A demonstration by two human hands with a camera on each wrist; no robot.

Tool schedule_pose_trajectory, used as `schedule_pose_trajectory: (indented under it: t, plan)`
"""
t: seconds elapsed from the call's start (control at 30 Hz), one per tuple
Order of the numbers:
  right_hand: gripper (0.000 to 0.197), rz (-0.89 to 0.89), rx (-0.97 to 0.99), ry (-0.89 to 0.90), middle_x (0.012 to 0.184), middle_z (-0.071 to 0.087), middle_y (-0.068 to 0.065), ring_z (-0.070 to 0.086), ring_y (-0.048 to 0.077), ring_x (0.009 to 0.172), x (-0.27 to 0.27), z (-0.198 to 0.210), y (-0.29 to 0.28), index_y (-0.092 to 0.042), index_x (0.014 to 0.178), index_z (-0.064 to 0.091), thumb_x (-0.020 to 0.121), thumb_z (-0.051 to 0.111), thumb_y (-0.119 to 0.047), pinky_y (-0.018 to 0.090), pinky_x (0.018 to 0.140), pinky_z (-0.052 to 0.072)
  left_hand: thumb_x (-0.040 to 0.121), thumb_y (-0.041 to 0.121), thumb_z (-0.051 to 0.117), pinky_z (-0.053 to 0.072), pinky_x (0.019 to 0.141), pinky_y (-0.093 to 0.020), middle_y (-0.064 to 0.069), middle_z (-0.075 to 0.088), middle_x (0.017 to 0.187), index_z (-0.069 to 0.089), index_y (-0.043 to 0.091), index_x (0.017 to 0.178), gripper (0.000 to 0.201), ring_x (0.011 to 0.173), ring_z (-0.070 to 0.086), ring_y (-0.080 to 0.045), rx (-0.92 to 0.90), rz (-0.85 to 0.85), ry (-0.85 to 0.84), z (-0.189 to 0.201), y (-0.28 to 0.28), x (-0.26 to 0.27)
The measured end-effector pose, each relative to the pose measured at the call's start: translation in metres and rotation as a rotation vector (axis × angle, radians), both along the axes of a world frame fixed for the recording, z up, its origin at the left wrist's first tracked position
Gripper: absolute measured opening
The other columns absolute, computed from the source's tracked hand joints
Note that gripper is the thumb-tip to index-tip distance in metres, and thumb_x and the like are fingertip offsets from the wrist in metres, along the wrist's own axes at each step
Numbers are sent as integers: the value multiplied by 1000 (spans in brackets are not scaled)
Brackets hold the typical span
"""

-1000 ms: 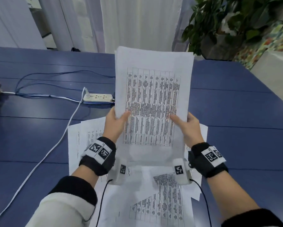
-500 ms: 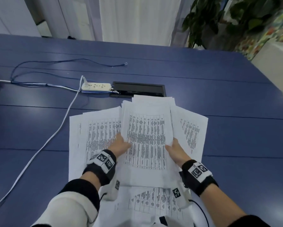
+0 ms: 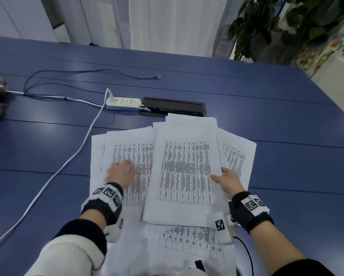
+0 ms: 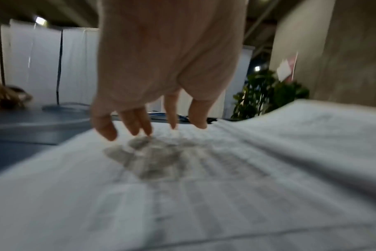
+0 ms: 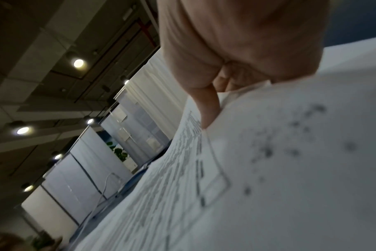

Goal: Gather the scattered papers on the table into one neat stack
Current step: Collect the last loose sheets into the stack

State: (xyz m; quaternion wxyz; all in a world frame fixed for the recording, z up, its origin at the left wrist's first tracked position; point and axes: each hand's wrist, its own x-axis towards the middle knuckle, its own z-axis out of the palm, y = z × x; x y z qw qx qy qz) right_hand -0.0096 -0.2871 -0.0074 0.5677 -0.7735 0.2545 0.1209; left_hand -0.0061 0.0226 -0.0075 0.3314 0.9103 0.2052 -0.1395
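The right hand's thumb (image 5: 206, 108) lies on top of the gathered bundle (image 3: 185, 174) and the other fingers are tucked under its right edge, so the hand pinches that edge. The left hand (image 3: 121, 172) is spread, fingers apart and straight, its fingertips (image 4: 106, 132) just above or lightly touching the left sheets (image 3: 125, 154); the blurred wrist view does not settle whether they touch.

The bundle lies in the middle of the blue table (image 3: 286, 176), overlapping loose sheets on 3 sides: the left sheets, the right sheets (image 3: 236, 154) under the right hand (image 3: 228, 181), and the near sheet (image 3: 191, 238) by the wrists.

The step looks like drawing the left sheets in under or onto the bundle. It would go best with flat fingertips pressing down and sliding the sheets right as 1 group, while the right hand lifts the bundle's left edge only slightly. Pressing too lightly risks moving just the top sheet. The white cable (image 3: 81, 148) and power strip (image 3: 124, 102) lie left and far, clear of the slide.
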Motion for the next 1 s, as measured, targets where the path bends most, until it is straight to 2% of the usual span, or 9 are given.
schedule_pose_trajectory:
  t: [0.07,0.2,0.37,0.5,0.6,0.7,0.8,0.93,1.0]
  plan:
    - [37,-14,-2,-42,113,62,15,59,28,98,3,6,-8,1,122,56,86,61,-1,37,92,47,81,41,65,33,105,-49,-21,32,140,36,12,135,67,126,36,-35,200,179,62,-2,23,-6]
    - [36,-86,9,-103,118,63,14,61,29,99,12,12,-20,-2,124,55,88,57,0,37,92,47,62,49,79,26,107,-50,-26,23,142,26,-4,134,105,131,23,-38,218,358,112,-8,44,-8]
    - [42,-111,48,-92,124,56,5,56,21,101,20,14,-19,-3,130,48,90,54,2,31,94,41,70,32,78,32,105,-47,-27,32,138,31,-2,134,86,128,32,-40,79,299,121,-8,37,12]
    - [39,-90,11,-34,126,59,17,59,30,109,18,4,-12,-4,127,52,89,57,-2,42,101,44,79,23,71,37,100,-44,-26,29,137,36,-3,130,67,124,37,-39,28,255,101,-4,18,23]
    - [43,-62,46,-10,123,52,3,51,24,111,14,2,-5,0,132,45,90,55,-1,31,97,37,85,13,62,40,98,-40,-24,38,136,30,-4,133,60,121,45,-38,-113,193,48,-4,8,33]
    - [42,-30,68,-25,127,51,2,49,19,107,12,4,1,-2,133,45,91,54,-2,28,95,35,86,6,59,41,100,-39,-19,53,127,41,-4,127,46,117,51,-34,-268,144,4,-10,11,35]
    - [40,7,74,-16,128,57,12,56,23,108,15,5,6,-5,130,49,90,56,-3,35,101,40,90,12,56,37,102,-37,-13,52,131,43,-1,129,43,121,49,-30,-433,158,-39,-7,8,26]
    - [38,108,131,-13,124,61,12,59,28,110,15,7,26,-5,127,51,90,54,-1,44,104,41,95,44,40,24,111,-44,-9,29,151,25,6,144,64,138,29,-28,-748,306,-9,-4,-5,20]
    - [38,145,154,-5,120,61,8,59,25,108,13,7,38,-5,128,50,91,54,-1,40,103,41,84,48,55,28,112,-46,-8,37,147,32,8,141,74,133,38,-29,-827,290,-5,-3,-10,18]
